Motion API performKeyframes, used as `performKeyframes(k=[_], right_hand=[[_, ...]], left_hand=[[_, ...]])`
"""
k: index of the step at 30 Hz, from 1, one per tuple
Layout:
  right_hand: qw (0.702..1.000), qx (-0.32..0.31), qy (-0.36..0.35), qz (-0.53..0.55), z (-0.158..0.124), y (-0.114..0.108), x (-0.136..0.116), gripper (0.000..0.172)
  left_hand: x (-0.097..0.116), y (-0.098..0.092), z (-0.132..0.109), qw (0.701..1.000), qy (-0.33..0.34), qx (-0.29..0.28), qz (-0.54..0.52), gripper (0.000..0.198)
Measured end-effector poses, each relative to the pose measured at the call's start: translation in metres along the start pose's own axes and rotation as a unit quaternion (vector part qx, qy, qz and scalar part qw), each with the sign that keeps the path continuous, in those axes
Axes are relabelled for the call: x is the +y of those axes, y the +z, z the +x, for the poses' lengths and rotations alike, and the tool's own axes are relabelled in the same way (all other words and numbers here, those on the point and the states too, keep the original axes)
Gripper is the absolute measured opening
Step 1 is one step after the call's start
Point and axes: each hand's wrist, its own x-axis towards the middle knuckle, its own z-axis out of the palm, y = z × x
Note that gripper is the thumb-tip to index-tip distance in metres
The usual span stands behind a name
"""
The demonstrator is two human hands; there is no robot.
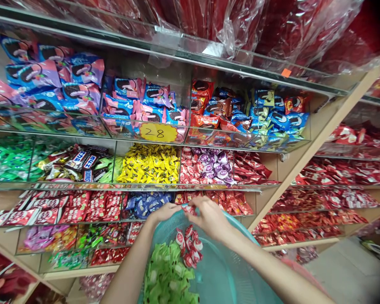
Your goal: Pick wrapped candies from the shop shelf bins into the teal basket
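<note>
A turquoise plastic basket point(237, 261) is in front of me at the bottom of the head view. In it lie a pile of green-wrapped candies point(169, 276) and a smaller heap of red-and-white twist-wrapped candies point(191, 249). My left hand point(164, 213) is closed at the basket's far rim, its fingertips pointing right. My right hand point(210, 217) is bent over the same rim, with red-and-white wrapped candy point(188, 209) pinched between thumb and fingers, above the heap. The two hands are close together.
Glass-fronted shelves hold yellow candies point(148, 164), purple candies point(218, 164), blue candies point(148, 204) and cookie packs point(152, 97). A yellow price tag point(156, 132) reads 28. A slanting wooden divider point(319, 131) stands at right, with more red candies beyond it.
</note>
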Motion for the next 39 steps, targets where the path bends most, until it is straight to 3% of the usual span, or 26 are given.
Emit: performKeyframes(k=[5,8,11,18,21,24,28,31,34,36,39], right_hand=[[0.977,-0.147,0.131,0.084,-0.001,0.088,0.033,0.016],[0.965,-0.176,0.173,0.089,0.002,0.117,0.042,0.016],[0.968,-0.159,0.192,0.043,0.004,0.126,0.037,0.020],[0.973,-0.149,0.168,-0.060,0.002,0.120,0.016,0.030],[0.975,-0.147,0.152,-0.075,0.000,0.113,0.012,0.033],[0.983,-0.115,0.114,-0.090,0.001,0.093,0.009,0.032],[0.993,-0.041,0.057,-0.095,0.016,0.039,0.002,0.028],[0.995,0.028,0.048,-0.084,0.037,-0.008,0.000,0.030],[0.989,0.101,0.048,-0.093,0.061,-0.041,0.007,0.028],[0.984,0.127,0.049,-0.114,0.075,-0.051,0.016,0.024],[0.983,0.107,0.041,-0.144,0.087,-0.053,0.027,0.020]], left_hand=[[-0.001,-0.001,0.000,0.999,0.008,0.012,0.047,0.056],[0.000,-0.001,0.000,0.998,0.019,0.008,0.057,0.057],[0.001,-0.001,0.000,0.998,0.017,0.008,0.054,0.058],[0.005,0.001,-0.002,0.999,0.008,0.007,0.039,0.057],[0.005,0.001,-0.002,0.999,0.002,0.010,0.040,0.059],[0.001,0.000,0.000,0.999,-0.006,0.018,0.044,0.060],[-0.004,-0.001,0.002,1.000,0.013,0.008,0.023,0.056],[-0.001,-0.001,0.000,1.000,0.012,-0.004,0.013,0.054],[0.005,0.001,-0.004,1.000,0.001,0.001,0.020,0.055],[0.008,0.001,-0.006,1.000,-0.005,0.007,0.023,0.055],[0.008,0.001,-0.006,0.999,0.002,0.009,0.030,0.055]])
